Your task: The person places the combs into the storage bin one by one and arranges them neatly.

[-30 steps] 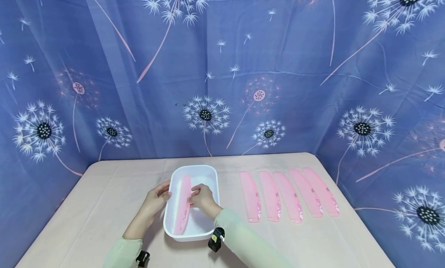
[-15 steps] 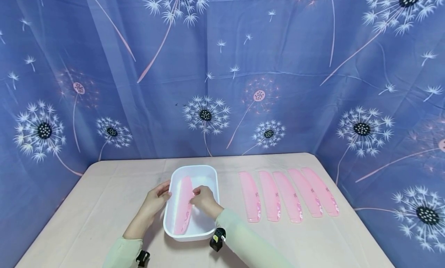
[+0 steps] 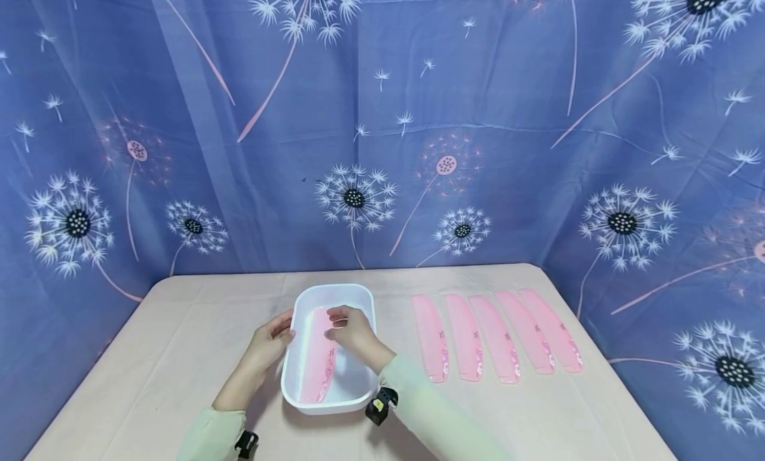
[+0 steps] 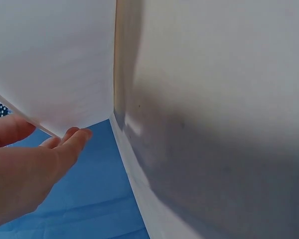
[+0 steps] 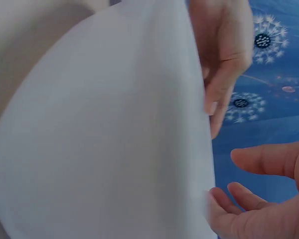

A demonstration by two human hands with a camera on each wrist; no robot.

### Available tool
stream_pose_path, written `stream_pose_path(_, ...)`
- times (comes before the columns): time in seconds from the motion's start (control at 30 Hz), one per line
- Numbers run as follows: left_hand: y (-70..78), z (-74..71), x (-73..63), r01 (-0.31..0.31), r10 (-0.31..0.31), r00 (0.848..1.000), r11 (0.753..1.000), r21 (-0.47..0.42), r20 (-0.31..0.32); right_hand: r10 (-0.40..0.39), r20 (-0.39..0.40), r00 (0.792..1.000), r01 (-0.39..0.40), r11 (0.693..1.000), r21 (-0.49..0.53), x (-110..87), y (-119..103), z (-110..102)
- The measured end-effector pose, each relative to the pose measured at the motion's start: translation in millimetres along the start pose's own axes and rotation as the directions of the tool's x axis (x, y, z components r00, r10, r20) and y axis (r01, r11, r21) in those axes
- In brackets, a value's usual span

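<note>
A white plastic tub stands on the table with a pink comb lying lengthwise along its left half. My left hand pinches the tub's left rim; in the left wrist view its fingers press the outer wall. Over the tub's inside, my right hand hovers with thumb and fingers spread apart, overlapping the comb's upper end in the head view. In the right wrist view, that hand shows nothing between thumb and fingers, beside the tub's blurred wall.
Several more pink combs lie in a slanted row right of the tub, the nearest comb closest to it. A pale cloth covers the table. Blue dandelion-print curtain hangs behind and at both sides.
The comb in the tub has gone from tilted in the right hand's grip to lying flat. My right hand has let it go and risen slightly. The left hand stays put.
</note>
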State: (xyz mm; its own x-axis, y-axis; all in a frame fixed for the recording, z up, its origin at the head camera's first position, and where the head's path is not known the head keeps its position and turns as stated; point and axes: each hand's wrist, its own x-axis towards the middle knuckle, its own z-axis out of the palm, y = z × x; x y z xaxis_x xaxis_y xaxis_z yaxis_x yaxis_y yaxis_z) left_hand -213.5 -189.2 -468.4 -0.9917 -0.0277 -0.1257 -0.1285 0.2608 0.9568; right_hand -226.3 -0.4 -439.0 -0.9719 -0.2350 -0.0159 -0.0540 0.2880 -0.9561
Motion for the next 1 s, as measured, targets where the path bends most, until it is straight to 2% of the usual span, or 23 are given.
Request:
stream_pose_path(0.23, 1.0, 2.5, -3.6, 0.033, -0.033, 0.999, 0.999, 0.021, 0.019, -0.039, 0.008, 0.999, 0.038, 0.997, 0.066, -3.8, -12, -16)
stream_pose_path(0.47, 0.9, 2.8, -5.6, 0.054, -0.054, 0.998, 0.998, 0.036, 0.011, -0.11, -0.034, 0.993, 0.112, 0.991, 0.076, -2.1, -16, -40)
stream_pose_path(0.6, 1.7, 2.7, -6.2, 0.055, -0.055, 0.998, 0.997, 0.047, 0.011, -0.138, -0.07, 0.988, 0.145, 0.982, 0.117, -4.1, -18, -55)
stream_pose_path(0.8, 2.9, 2.4, -6.3, 0.043, -0.044, 0.999, 0.998, 0.049, 0.016, -0.123, -0.129, 0.984, 0.146, 0.972, 0.183, -4.6, -10, -79)
stream_pose_path(1.0, 1.9, 2.3, -6.6, 0.042, -0.043, 0.999, 0.999, 0.027, 0.011, -0.107, -0.194, 0.975, 0.149, 0.965, 0.218, -2.4, 8, -101)
